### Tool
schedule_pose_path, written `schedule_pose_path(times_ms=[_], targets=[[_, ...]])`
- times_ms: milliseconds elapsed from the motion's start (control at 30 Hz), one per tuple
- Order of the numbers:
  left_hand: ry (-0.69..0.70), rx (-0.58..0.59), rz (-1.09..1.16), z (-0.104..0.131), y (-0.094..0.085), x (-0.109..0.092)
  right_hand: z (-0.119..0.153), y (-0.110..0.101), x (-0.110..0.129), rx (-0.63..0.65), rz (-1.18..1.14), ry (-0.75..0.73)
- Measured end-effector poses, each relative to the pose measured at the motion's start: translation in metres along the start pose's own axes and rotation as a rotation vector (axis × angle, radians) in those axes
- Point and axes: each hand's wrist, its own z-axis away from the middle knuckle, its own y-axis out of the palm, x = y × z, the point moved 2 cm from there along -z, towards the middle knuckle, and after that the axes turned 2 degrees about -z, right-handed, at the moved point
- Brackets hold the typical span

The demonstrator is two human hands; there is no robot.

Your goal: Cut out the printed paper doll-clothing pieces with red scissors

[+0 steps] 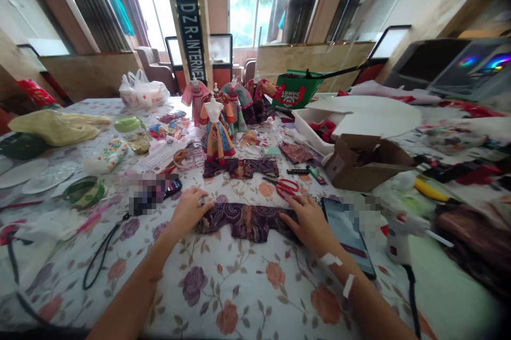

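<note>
A small dark purple paisley doll garment (249,220) with wide sleeves and an orange-brown middle strip lies spread flat before me. My left hand (189,208) rests at its left sleeve end, thumb stretched along the cloth edge, fingers apart. At the other sleeve, my right hand (309,220) lies with its thumb on the cloth and its fingers extended; white tape strips stick to that wrist and forearm. A similar paisley piece (241,168) lies just beyond. Red-handled scissors (285,187) are between that piece and my right hand.
Dressed doll forms (217,124) stand farther back. To the right are a tablet (347,236), a glue gun (401,233) with its cord, and a cardboard box (367,164). On the left are a phone (173,188), a strap (98,263), a tape roll (83,192) and a green-lidded jar (132,132).
</note>
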Motion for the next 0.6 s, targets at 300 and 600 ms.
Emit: schedule_pose_path(times_ms=[300, 600], targets=[[-0.036, 0.251, 0.351, -0.004, -0.005, 0.004, -0.009, -0.001, -0.002, 0.13, -0.267, 0.03], [-0.166, 0.249, 0.694, 0.01, -0.023, -0.001, -0.011, 0.002, -0.001, 0.116, -0.844, 0.247]])
